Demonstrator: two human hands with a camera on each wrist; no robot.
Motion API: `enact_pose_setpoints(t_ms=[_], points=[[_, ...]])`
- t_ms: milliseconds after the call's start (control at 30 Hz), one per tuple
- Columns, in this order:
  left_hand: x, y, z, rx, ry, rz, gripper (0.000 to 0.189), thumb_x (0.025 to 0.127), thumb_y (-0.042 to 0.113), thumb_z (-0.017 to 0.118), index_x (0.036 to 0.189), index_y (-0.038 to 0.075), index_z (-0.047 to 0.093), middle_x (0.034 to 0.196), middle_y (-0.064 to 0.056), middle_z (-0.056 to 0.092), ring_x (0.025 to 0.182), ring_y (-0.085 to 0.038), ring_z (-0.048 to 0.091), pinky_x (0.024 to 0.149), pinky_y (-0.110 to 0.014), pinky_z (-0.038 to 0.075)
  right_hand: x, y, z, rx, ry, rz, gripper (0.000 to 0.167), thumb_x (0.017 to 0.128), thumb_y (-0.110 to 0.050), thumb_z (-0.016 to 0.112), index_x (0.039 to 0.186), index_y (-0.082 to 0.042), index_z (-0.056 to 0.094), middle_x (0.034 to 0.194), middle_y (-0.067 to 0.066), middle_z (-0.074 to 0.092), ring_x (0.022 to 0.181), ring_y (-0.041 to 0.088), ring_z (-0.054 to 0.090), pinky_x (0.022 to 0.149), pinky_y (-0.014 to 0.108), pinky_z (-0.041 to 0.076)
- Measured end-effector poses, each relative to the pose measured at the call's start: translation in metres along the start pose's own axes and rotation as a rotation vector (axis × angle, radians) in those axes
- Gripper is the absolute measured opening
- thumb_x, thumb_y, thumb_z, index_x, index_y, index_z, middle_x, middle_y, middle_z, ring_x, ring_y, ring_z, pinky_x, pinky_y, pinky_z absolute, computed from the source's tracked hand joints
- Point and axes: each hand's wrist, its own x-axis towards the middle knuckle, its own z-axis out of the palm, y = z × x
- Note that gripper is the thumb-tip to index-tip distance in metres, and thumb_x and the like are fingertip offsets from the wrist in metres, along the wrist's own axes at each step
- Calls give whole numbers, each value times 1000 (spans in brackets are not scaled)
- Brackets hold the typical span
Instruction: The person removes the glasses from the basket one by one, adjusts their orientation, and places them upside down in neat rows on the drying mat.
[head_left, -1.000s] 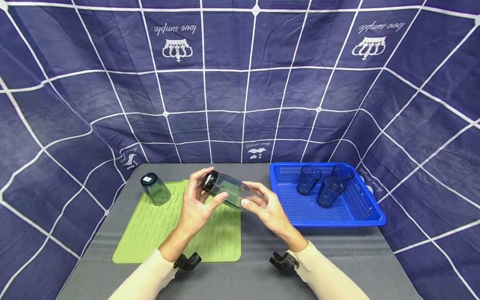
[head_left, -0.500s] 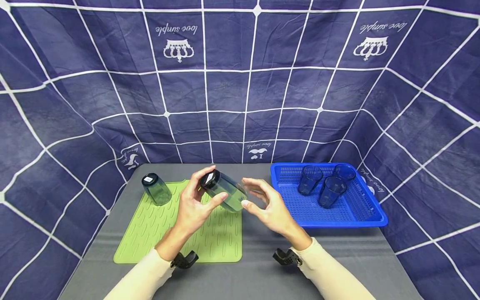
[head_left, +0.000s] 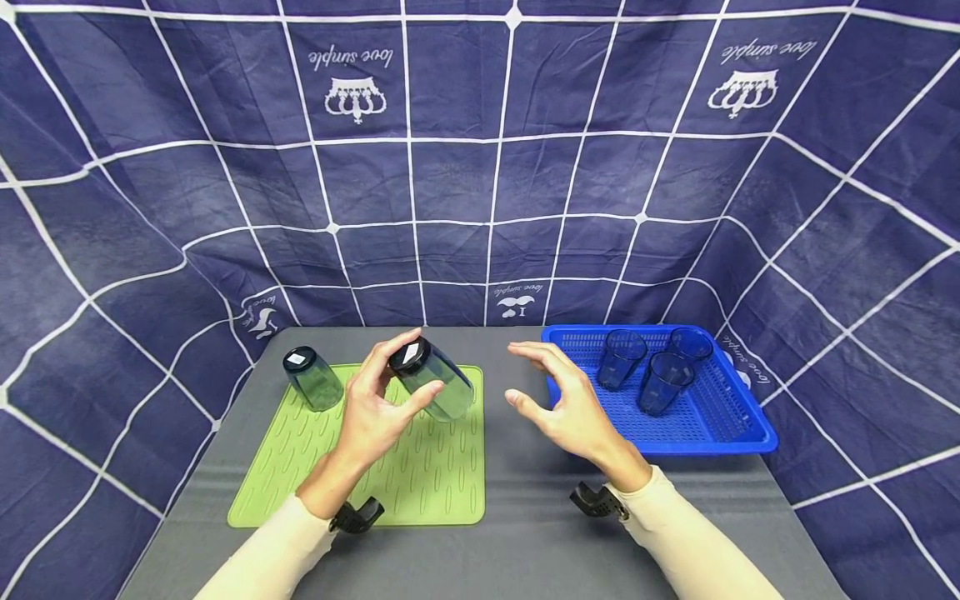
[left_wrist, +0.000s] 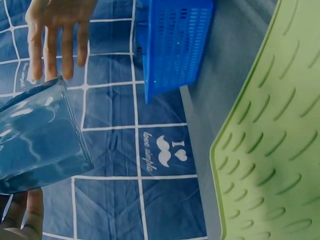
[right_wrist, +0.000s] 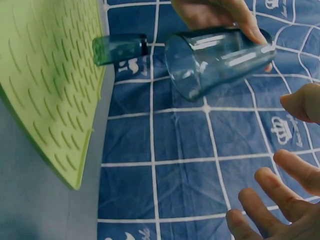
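Note:
My left hand point(head_left: 375, 414) grips a clear bluish drinking glass point(head_left: 437, 382) near its dark base, which bears a white label. The glass is tilted, base up and mouth pointing down to the right, above the green drying mat point(head_left: 300, 483). In the right wrist view the wide mouth of the held glass point(right_wrist: 215, 60) faces the mat. My right hand point(head_left: 573, 408) hangs apart from it with fingers spread and nothing in them, close to the basket's left side. A second glass point(head_left: 315, 381) stands upside down on the mat's back left corner.
A blue plastic basket point(head_left: 660, 447) stands at the right of the grey table point(head_left: 525, 533). Three glasses stand mouth up inside, one being the front glass point(head_left: 663, 383). A dark blue patterned cloth point(head_left: 450, 183) hangs behind and at both sides.
The right hand has let go of the glass's rim and drawn back to the right. The left hand has carried the glass slightly left and tipped its mouth further down.

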Motion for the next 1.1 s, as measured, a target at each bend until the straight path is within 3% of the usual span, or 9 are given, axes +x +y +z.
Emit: enact_pose_setpoints(t_ms=[167, 400, 533, 767, 1100], points=[[2, -3, -7, 83, 19, 12, 78, 85, -6, 101, 156, 10, 73, 138, -15, 77, 116, -4, 74, 101, -14, 63, 1, 4, -12, -44, 19, -8, 59, 101, -19, 91, 156, -19, 72, 157, 0, 73, 152, 23, 66, 131, 26, 51], [2, -12, -16, 228, 44, 36, 76, 86, 6, 104, 155, 17, 75, 139, -10, 80, 120, -2, 72, 102, -10, 57, 2, 16, -22, -80, 48, -7, 57, 101, -18, 91, 155, -21, 73, 156, 1, 74, 149, 24, 68, 130, 38, 55], [-1, -20, -21, 290, 60, 30, 75, 85, 10, 105, 154, 18, 76, 140, -9, 82, 124, 0, 70, 102, -9, 53, 1, 23, -25, -101, 60, -2, 56, 101, -16, 91, 155, -20, 74, 155, 2, 75, 147, 25, 69, 129, 35, 55], [-4, -25, -29, 323, 100, 21, 75, 82, 10, 107, 151, 16, 78, 138, -9, 83, 121, 1, 68, 100, -9, 50, 0, 33, -32, -128, 78, 8, 55, 101, -15, 90, 154, -16, 74, 155, 2, 75, 147, 27, 69, 129, 25, 50], [-8, -35, -39, 362, 120, -16, 76, 82, 9, 107, 151, 19, 79, 135, -10, 82, 119, 4, 65, 96, -9, 48, -2, 40, -43, -154, 89, 38, 55, 101, -13, 90, 154, -14, 74, 155, 3, 74, 147, 28, 70, 128, 22, 49]])
